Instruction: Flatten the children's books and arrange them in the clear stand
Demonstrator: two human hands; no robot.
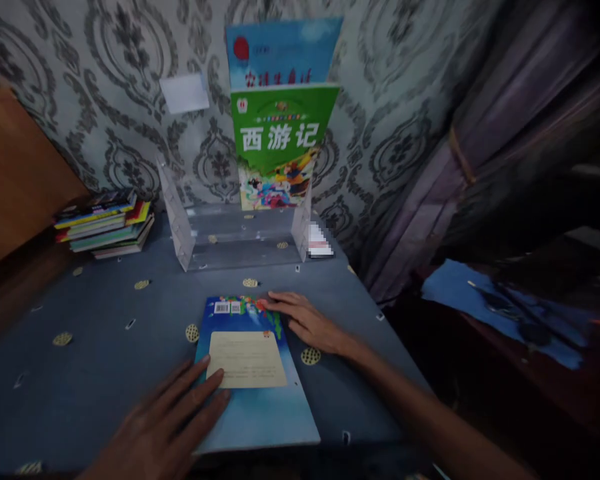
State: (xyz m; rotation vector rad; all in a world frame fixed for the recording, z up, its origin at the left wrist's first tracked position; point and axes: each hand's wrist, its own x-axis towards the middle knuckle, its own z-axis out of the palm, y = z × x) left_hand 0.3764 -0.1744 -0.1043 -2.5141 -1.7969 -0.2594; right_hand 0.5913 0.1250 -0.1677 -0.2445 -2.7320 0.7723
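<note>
Head view: I see a blue book (260,380) lying flat, back cover up, on the grey-blue table (80,360). My left hand (165,420) rests on its near-left edge, fingers spread. My right hand (307,321) presses its far corner, fingers together. Beyond stands a clear rack (230,233) holding a green book (280,143).

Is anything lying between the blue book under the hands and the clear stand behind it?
Nothing visible. The left hand and right hand rest flat on the blue book; only patterned tablecloth shows between it and the clear stand.
</note>
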